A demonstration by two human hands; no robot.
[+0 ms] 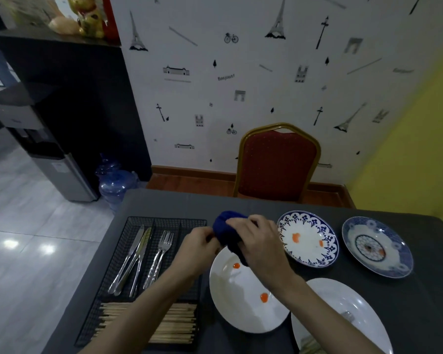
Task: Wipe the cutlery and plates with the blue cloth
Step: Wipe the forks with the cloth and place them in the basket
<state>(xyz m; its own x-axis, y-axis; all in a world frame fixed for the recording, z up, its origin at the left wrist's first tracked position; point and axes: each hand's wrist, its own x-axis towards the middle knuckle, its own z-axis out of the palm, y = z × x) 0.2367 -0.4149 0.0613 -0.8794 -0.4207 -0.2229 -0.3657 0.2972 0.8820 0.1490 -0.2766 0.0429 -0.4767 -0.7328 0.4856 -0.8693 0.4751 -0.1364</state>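
Smearing is the risk: above the near white plate with orange spots, left hand and right hand both grip the bunched blue cloth; a loose wad spreads sauce toward farther patterned plates.

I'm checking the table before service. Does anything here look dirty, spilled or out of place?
Yes. Orange-red smears sit on three plates: two on the white plate under the hands, two on the blue-rimmed plate, smaller ones on the patterned blue plate. Both hands hold the blue cloth above them.
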